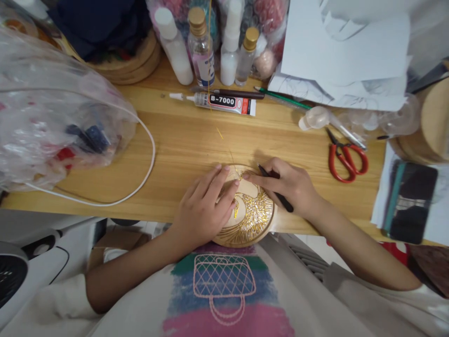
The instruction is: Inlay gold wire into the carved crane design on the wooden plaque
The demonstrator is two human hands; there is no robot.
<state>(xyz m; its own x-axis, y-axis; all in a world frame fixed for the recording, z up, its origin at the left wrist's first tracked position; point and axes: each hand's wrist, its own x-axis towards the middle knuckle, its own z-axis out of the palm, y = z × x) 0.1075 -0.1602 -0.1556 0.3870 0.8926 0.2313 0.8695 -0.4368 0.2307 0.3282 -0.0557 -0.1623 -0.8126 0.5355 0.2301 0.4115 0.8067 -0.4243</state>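
A round wooden disc (254, 221) with raised gold line patterns lies at the table's front edge. Spread over its left side is my left hand (205, 206), fingers apart, fingertips resting on the surface. My right hand (291, 185) is at the disc's upper right, its fingers curled round black tweezers (283, 201) whose tip points up and left. The right index finger reaches to the top of the disc, touching near a thin gold thread (220, 133) that runs up and away from there.
A glue tube (224, 102), a dark pen (240, 94) and bottles (203, 58) stand or lie behind. Red-handled scissors (347, 161) and a phone (414, 202) are to the right. A plastic bag (52, 117) and white cable (149, 173) occupy the left; papers (343, 51) lie back right.
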